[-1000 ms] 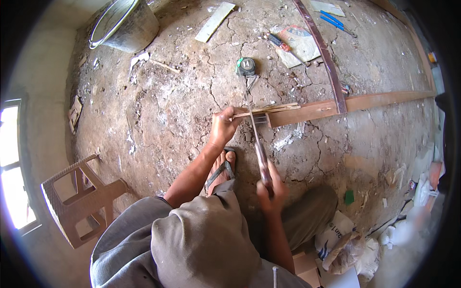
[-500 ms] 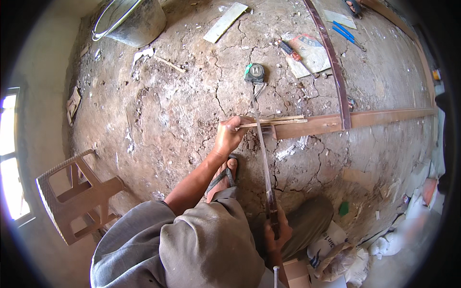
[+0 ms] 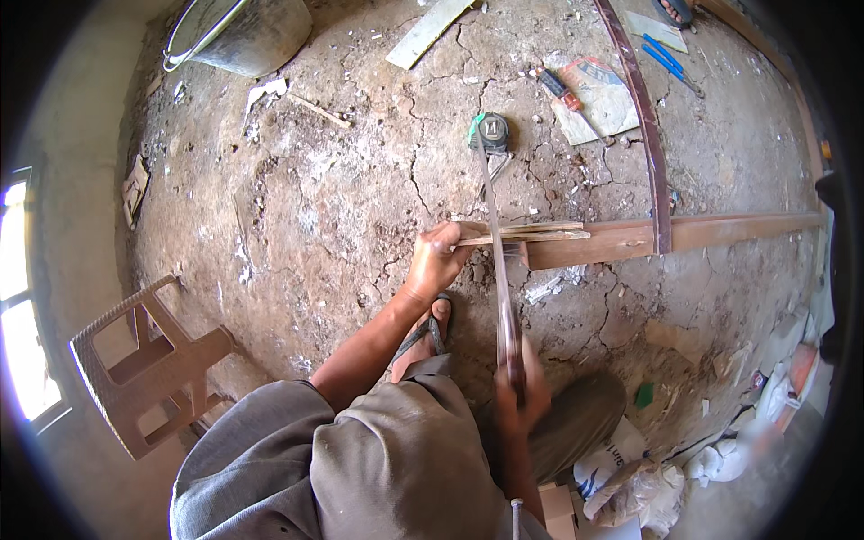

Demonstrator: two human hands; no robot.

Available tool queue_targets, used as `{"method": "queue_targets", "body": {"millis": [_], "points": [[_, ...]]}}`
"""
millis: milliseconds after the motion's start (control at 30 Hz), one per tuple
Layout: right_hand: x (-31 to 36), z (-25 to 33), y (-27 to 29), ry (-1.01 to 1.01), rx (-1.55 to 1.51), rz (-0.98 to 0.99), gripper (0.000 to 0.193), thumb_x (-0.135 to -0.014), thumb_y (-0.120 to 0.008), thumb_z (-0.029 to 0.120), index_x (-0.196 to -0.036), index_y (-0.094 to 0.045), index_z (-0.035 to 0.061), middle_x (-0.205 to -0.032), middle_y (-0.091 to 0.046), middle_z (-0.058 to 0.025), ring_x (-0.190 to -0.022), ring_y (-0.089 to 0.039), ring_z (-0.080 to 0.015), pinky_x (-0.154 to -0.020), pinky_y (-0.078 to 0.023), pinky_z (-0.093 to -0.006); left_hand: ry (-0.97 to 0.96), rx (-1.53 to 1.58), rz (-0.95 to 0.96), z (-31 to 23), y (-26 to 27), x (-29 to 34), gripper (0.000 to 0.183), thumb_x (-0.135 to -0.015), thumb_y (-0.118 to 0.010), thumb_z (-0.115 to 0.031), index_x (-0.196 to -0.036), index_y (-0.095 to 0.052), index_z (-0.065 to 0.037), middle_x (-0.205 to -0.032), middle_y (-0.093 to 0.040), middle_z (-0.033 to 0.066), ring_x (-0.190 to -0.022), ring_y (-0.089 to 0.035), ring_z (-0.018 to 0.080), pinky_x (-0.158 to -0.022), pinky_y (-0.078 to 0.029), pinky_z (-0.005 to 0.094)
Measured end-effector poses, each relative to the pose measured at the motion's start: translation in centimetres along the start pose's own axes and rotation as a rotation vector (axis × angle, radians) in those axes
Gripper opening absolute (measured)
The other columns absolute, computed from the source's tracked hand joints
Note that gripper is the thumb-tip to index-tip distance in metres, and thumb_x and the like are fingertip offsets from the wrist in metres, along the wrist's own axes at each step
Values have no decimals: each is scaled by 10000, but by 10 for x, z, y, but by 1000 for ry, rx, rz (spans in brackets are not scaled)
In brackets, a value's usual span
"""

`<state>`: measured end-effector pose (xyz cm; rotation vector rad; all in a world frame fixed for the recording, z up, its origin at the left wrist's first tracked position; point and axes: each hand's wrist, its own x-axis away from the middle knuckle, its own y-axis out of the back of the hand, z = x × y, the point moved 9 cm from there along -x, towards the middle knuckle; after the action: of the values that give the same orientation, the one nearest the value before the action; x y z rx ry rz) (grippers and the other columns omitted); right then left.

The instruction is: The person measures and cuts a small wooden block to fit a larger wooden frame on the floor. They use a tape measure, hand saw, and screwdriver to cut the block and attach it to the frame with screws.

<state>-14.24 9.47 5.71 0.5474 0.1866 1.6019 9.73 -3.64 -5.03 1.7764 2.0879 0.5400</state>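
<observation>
Head view: left hand (image 3: 437, 258) clenches wooden strips (image 3: 556, 236); right hand (image 3: 529, 391) grips a handsaw (image 3: 504, 301) crossing them just beside the left. Sawing, apparently; the next stroke needs steady strips.

Bucket (image 3: 267, 43) top L, brn stool (image 3: 151, 383) btm L, crumpled bag (image 3: 637, 493) btm R.

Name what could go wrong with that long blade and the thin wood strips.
The left hand grips the thin wood strips close to the long blade, so a slip might cut it. The strips look slender and could split or shift. Exposed toes also show near the blade; a stray stroke might nick them.
</observation>
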Motion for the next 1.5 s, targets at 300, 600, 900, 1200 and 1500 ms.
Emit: {"method": "queue_targets", "body": {"millis": [300,600,900,1200,1500], "points": [[-41,-18,-27,-318,-231,195,616,-911,-681,47,-1490,-490,-42,-998,-697,-106,-894,-657,-157,-849,-543,-309,-56,-33,98,-8,8,-6,297,-798,-775,8,-1073,-684,-56,-1113,-752,123,-1022,-726,352,-881,-602,422],[-10,9,-11,-308,187,90,518,-892,-755,88,-1363,-630,-89,-1153,-751,-263,-1024,-760,-235,-876,-572,-337,-36,-62,64,-3,6,-1,376,-741,-775,43,-1099,-751,-69,-1137,-773,100,-987,-752,300,-825,-624,384],[35,4,17,-327,182,46,493,-908,-755,108,-1349,-641,-81,-1039,-770,-236,-855,-740,-210,-770,-570,-343,-61,6,21,-1,6,-1,375,-711,-738,32,-1072,-750,-69,-1117,-767,96,-983,-734,328,-872,-605,416],[-20,18,-1,-363,156,100,499,-933,-722,143,-1365,-625,-87,-1076,-762,-260,-879,-752,-223,-798,-576,-358,-87,-45,7,-3,6,6,427,-692,-703,48,-1095,-746,-87,-1154,-761,96,-980,-730,313,-862,-608,417],[28,9,17,-382,222,112,491,-928,-729,133,-1367,-636,-68,-1095,-767,-252,-865,-749,-196,-788,-580,-339,-66,-48,29,-1,3,3,361,-734,-706,34,-1074,-746,-82,-1123,-769,95,-972,-733,317,-853,-609,412]]}}
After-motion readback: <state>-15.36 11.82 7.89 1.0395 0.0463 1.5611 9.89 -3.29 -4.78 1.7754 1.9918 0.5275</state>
